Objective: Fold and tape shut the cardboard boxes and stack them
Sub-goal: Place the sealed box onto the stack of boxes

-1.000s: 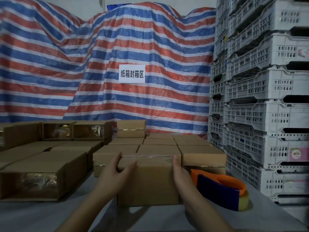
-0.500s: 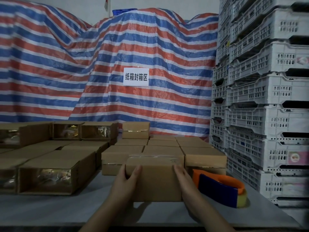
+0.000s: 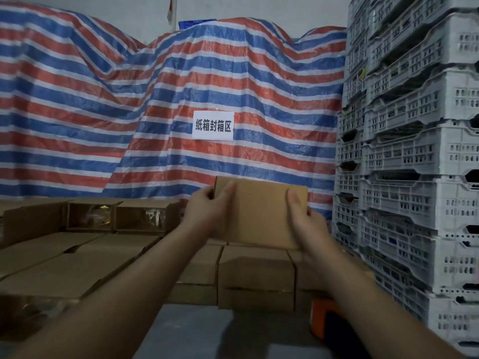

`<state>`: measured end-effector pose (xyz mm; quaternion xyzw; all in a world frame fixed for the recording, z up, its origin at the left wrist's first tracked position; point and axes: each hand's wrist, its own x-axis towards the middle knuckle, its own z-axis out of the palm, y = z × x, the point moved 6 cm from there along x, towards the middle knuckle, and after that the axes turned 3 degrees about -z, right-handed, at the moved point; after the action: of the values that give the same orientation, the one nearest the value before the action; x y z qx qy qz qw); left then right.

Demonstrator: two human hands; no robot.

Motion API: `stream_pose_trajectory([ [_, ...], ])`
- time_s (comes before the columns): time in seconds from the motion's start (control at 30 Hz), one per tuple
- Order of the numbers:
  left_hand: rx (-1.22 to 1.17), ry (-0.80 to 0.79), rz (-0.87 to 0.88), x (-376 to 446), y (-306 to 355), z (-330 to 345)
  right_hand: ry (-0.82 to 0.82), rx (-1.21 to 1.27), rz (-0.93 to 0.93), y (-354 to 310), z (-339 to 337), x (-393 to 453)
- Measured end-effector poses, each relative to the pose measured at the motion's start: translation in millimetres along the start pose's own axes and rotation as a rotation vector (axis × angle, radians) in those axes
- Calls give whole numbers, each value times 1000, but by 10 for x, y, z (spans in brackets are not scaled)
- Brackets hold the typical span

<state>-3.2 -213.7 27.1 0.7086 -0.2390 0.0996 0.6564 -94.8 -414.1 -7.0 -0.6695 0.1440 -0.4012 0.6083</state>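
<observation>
We see a closed cardboard box (image 3: 259, 211) lifted off the tabletop (image 3: 207, 332) and held in the air between both hands, above the rows of sealed boxes (image 3: 255, 268) stacked at the back. The left hand (image 3: 207, 211) grips the box's left end, thumb lying over the near face and fingers wrapped round the far side. The right hand (image 3: 307, 224) holds the right end in the same way, its thumb pressed flat on the near face (the fingers behind are hidden from us). Both forearms reach up and forward from the bottom of the view.

To the left lie more boxes, among them open-ended boxes (image 3: 116, 216) with shiny contents showing inside. An orange tape dispenser (image 3: 321, 320) sits on the tabletop below the right arm, partly covered by it. Behind everything hangs a red, white and blue striped tarpaulin (image 3: 129, 112) bearing a white paper sign (image 3: 213, 126) with Chinese characters. Stacked grey plastic crates (image 3: 414, 151) tower on the right.
</observation>
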Motion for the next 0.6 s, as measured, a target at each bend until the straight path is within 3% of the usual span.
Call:
stream_pose_trajectory([
  [0.17,-1,-175,17,1049,10,466,-52,54,144,8,181,1161],
  [0.37,104,-338,40,1989,-469,1058,-84,12,285,381,382,2259],
  [0.6,376,-282,25,2657,-1029,1458,-151,-151,512,846,553,2949],
])
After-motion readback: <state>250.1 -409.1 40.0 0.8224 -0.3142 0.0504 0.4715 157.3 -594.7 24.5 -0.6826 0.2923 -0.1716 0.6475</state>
